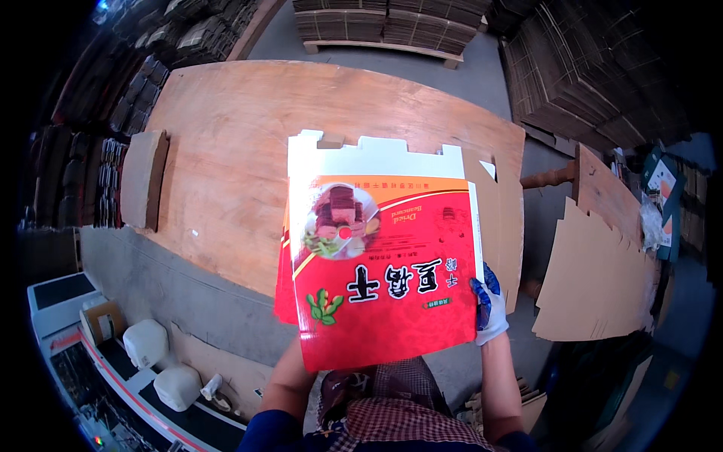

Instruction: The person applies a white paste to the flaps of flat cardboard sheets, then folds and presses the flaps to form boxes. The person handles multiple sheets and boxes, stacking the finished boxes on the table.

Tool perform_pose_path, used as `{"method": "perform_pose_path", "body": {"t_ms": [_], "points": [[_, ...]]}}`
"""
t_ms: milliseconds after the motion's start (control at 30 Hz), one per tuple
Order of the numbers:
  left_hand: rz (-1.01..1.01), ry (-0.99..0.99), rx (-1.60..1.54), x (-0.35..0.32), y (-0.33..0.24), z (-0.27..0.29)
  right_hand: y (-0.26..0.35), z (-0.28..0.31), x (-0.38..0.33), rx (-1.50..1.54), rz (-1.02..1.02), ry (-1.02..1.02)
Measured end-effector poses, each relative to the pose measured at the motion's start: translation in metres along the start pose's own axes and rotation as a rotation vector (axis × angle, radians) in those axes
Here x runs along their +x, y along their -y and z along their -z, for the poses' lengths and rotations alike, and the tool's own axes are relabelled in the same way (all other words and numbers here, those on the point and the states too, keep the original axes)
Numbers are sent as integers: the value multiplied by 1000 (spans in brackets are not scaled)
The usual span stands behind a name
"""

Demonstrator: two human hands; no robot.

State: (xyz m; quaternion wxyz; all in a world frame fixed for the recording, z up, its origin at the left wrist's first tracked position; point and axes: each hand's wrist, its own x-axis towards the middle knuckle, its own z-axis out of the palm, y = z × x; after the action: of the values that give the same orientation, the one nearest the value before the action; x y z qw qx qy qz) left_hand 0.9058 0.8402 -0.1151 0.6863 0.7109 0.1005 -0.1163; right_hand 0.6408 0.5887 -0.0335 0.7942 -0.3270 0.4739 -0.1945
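Hands held a stack of flat red printed cartons (384, 294) over the wooden table (226, 151); right hand (489, 305) gripped its edge, left hand was hidden beneath, grip unclear. Squaring seemed underway; setting down needed level alignment.

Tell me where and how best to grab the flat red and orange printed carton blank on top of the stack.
Probably by its long side edges. The flat red and orange printed carton blank lies face up on a stack at the near edge of the wooden table. The gloved right hand already pinches the right edge from the side. The left hand is hidden beneath the lower left corner, so a matching left-edge grip should suit.
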Motion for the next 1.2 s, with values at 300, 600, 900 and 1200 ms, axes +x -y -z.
{"method": "perform_pose_path", "body": {"t_ms": [300,600,900,1200], "points": [[137,294,66,52,-58,62,-46,-15,-22,-249,238,-202],[-857,794,1052,-56,-87,-132,-70,-43,-27,-368,258,-260],[-912,825,1264,-78,-41,-187,38,48,-15,-1314,676,-504],[-879,839,1245,-74,-40,-184,93,50,2,-998,455,-83]]}}
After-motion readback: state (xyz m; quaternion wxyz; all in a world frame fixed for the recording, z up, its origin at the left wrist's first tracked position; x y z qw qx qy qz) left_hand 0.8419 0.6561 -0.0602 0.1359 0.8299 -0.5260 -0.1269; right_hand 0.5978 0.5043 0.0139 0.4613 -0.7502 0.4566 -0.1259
